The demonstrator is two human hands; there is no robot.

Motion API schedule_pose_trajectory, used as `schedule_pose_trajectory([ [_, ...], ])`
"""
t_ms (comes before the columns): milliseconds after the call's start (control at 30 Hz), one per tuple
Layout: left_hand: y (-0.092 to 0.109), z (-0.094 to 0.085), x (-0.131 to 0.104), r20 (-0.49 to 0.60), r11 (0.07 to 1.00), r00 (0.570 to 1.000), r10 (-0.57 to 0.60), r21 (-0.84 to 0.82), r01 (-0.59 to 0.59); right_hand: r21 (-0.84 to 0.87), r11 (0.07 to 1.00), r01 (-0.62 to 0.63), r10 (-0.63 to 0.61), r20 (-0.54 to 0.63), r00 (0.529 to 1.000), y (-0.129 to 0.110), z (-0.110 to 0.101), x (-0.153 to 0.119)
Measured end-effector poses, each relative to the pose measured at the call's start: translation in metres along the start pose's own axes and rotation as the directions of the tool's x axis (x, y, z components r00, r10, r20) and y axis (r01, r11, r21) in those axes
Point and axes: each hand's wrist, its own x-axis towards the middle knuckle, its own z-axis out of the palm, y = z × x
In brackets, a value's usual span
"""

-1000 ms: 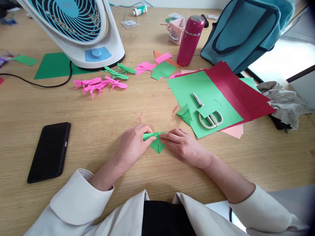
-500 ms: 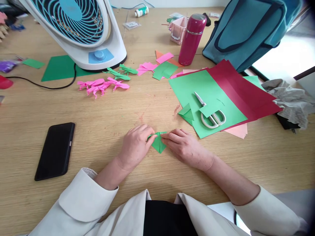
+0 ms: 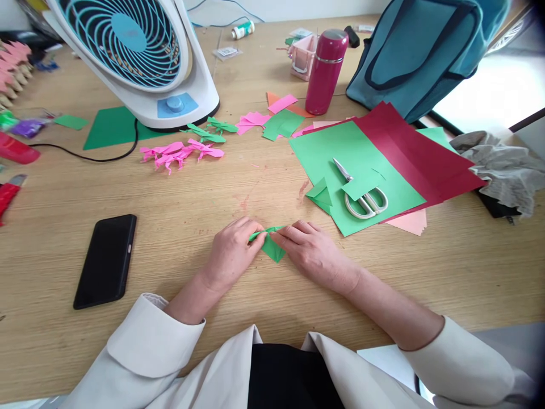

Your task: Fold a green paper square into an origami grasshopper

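Here we list one folded green paper [image 3: 273,250], tip toward the near edge of the tabletop [image 3: 272,298], broad side crosswise: left hand [image 3: 232,250] pinching one end, right hand's [image 3: 315,253] fingers [image 3: 293,234] bunched upon the other.

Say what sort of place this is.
Probably an indoor worktable used for paper craft: the left hand and right hand hold folded green paper, scissors lie on a green sheet, and folded pink figures sit farther back.

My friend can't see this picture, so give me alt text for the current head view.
A person's left hand and right hand hold a small folded green paper at a wooden table. Scissors rest on a green sheet to the right, a smartphone lies to the left, and folded pink figures lie beyond.
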Motion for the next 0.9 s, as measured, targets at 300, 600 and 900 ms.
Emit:
schedule_pose_trajectory([
  [300,-0.003,-0.005,-0.002,0.0,1.0,1.0,-0.002,-0.008,0.002,-0.081,0.997,-0.019,0.018,-0.008,1.0,-0.004,0.005,0.001],
  [600,-0.011,-0.012,-0.006,0.0,0.952,0.981,0.194,0.24,-0.188,-0.063,0.997,-0.043,0.045,0.031,0.999,-0.005,0.006,0.0],
  [900,-0.021,-0.019,-0.012,0.059,0.958,0.994,0.09,0.267,-0.103,-0.045,0.998,-0.041,0.042,0.02,0.999,-0.004,0.005,0.0],
])
